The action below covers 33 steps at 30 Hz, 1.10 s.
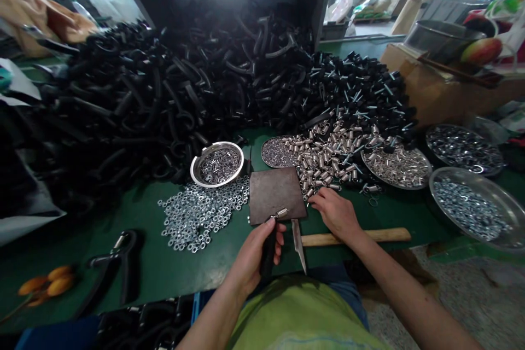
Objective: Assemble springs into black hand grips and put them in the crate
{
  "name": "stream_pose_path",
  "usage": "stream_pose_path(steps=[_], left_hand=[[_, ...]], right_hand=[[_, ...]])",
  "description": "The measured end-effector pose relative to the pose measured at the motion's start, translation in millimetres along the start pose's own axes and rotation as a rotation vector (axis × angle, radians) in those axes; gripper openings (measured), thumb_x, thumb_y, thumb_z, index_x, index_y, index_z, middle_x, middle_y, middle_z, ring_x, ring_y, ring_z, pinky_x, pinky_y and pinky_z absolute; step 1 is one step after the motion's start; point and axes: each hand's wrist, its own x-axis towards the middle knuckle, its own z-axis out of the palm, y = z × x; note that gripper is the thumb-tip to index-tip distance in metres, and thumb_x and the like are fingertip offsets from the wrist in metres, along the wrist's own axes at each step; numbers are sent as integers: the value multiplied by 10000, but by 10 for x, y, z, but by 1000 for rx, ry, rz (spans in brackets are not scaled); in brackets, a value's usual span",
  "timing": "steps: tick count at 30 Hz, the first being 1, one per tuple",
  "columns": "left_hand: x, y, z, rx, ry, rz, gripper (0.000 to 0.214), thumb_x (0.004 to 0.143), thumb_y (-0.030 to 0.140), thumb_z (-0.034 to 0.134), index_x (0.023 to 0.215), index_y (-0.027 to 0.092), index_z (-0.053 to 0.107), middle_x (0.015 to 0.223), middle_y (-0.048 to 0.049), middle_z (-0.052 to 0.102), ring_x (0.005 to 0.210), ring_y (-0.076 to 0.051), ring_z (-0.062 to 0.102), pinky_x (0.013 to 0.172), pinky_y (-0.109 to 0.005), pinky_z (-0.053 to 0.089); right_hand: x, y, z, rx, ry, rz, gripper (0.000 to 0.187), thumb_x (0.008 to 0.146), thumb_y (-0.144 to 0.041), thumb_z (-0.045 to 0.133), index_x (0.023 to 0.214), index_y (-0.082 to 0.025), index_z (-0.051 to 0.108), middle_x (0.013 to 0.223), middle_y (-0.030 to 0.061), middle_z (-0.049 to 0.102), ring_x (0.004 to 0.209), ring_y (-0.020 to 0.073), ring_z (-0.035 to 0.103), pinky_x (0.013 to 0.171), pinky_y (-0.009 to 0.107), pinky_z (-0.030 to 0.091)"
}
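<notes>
My left hand (256, 249) is closed around a black plastic handle (268, 254), held just above the bench's near edge. At the handle's upper end a coil spring (281, 213) lies over the lower part of a flat dark metal plate (276, 188). My right hand (338, 213) has its thumb and forefinger pinched together at the plate's right edge, beside a heap of coil springs (328, 156). A small pale bit shows at those fingertips, too small to name. Below the plate lies a hammer with a wooden handle (381, 235) and a metal head (298, 243), partly behind my right wrist.
Loose nuts (192, 216) spread left of the plate, under a metal bowl (217, 165) of small parts. A large pile of black handles (184, 82) fills the back. Dishes of pins (397, 167) and hardware (471, 208) stand right. An assembled black clamp (118, 257) and orange fruit (47, 284) lie left.
</notes>
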Motion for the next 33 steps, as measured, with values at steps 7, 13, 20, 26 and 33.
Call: stream_pose_path(steps=[7, 13, 20, 26, 33], left_hand=[[16, -12, 27, -17, -1, -46, 459, 759, 565, 567, 873, 127, 647, 675, 3, 529, 514, -68, 461, 417, -169, 370], [17, -9, -7, -52, 1, -69, 476, 769, 580, 547, 875, 123, 630, 662, 13, 496, 505, -60, 429, 402, -155, 329], [30, -11, 5, -111, -1, -110, 482, 770, 585, 547, 884, 120, 596, 636, 34, 439, 482, -39, 363, 388, -138, 238], [23, 3, 41, -117, -25, -110, 512, 764, 613, 534, 899, 122, 579, 623, 37, 429, 477, -40, 352, 399, -144, 227], [34, 30, 106, -211, -98, -160, 575, 739, 702, 469, 860, 144, 541, 638, 34, 419, 486, -47, 345, 409, -145, 228]], right_hand=[[48, -55, -39, 47, 35, -83, 146, 851, -163, 511, 789, -240, 618, 812, 21, 588, 817, 165, 523, 642, 254, 364], [0, 435, -467, -5, 293, 195, 197, 906, -210, 394, 917, -199, 590, 917, 94, 561, 871, 230, 512, 655, 313, 365], [-25, 428, -447, 67, 315, 145, 154, 884, -271, 490, 872, -211, 632, 902, 73, 608, 866, 212, 538, 733, 313, 400], [1, -34, -13, 46, 73, 23, 114, 842, -202, 541, 779, -204, 636, 845, 65, 607, 901, 226, 533, 723, 324, 430], [-65, -471, -323, 556, 251, -314, 91, 857, -136, 517, 871, -196, 583, 991, 62, 654, 987, 187, 573, 874, 355, 473]])
